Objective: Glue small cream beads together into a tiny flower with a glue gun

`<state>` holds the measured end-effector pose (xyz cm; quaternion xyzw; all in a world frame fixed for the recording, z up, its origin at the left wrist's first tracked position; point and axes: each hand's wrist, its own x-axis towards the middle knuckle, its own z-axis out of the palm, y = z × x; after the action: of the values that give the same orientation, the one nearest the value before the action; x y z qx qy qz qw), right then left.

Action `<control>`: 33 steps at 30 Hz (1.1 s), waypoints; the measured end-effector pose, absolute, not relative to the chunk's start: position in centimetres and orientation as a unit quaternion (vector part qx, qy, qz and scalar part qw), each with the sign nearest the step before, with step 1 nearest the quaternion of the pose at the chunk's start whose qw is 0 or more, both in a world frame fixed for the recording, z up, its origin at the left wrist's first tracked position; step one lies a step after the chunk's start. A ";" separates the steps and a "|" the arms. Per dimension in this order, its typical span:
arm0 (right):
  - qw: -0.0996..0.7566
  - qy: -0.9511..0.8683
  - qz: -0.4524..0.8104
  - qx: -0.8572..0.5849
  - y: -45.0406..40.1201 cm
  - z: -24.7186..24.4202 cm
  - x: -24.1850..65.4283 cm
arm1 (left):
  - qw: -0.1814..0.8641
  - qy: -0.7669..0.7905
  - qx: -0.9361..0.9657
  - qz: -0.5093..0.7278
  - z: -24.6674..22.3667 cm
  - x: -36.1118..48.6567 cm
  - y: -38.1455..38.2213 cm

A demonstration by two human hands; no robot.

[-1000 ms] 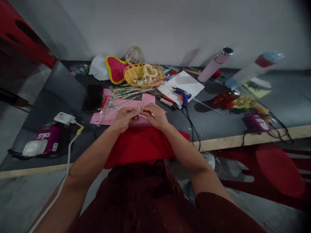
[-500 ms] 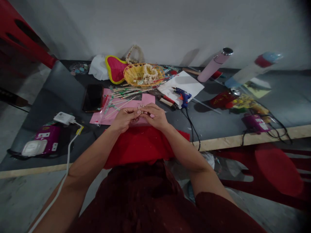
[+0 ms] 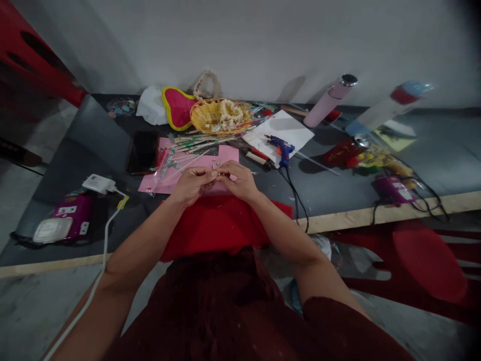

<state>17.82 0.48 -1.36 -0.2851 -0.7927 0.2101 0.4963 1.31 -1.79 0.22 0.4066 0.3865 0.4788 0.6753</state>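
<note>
My left hand (image 3: 191, 186) and my right hand (image 3: 241, 182) meet above a pink sheet (image 3: 228, 153). Fingertips of both are pinched together on a small pale beaded piece (image 3: 217, 165), mostly hidden by the fingers; its exact kind is too small to make out. Below the wrists lies a red cloth (image 3: 221, 225) at the table's front edge. Thin sticks with green bits (image 3: 188, 145) rest on the pink sheet, just beyond my left hand. Pliers with red and white handles (image 3: 259, 156) lie beyond my right hand.
Farther back stands a yellow basket (image 3: 203, 116) with pale bead strands. A blue glue gun (image 3: 282, 149) rests on white paper (image 3: 289, 125), its cord trailing forward. A phone (image 3: 143, 152) and purple power strip (image 3: 75, 218) are left; a pink flask (image 3: 329, 102) is right.
The fingers have shifted slightly around the small beaded piece, and less of it shows between them. Both hands stay in the same place; the view has moved very little.
</note>
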 end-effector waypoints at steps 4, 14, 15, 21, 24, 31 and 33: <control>0.482 -0.799 0.245 -0.261 0.6 -1.1 18.1 | 0.680 0.407 0.395 0.464 0.6 1.2 -1.7; 0.494 -0.779 0.294 -0.252 0.9 -1.6 18.4 | 0.661 0.401 0.435 0.460 -0.1 1.1 -1.5; 0.496 -0.777 0.297 -0.250 0.9 -1.7 18.3 | 0.657 0.402 0.439 0.463 -0.2 1.1 -1.5; 0.499 -0.770 0.306 -0.253 0.8 -1.5 18.2 | 0.652 0.391 0.443 0.475 -0.3 1.2 -1.5; 0.506 -0.766 0.298 -0.263 0.8 -1.3 18.1 | 0.671 0.376 0.423 0.480 0.0 1.3 -1.6; 0.527 -0.762 0.253 -0.278 0.7 -1.2 18.2 | 0.683 0.377 0.422 0.462 0.4 1.3 -1.8; 0.516 -0.764 0.258 -0.288 0.7 -1.2 18.3 | 0.677 0.381 0.430 0.460 0.2 1.2 -1.7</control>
<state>18.27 0.72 -1.24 -0.2885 -0.7638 0.2582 0.5164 1.24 -1.67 0.23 0.4301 0.3806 0.4604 0.6769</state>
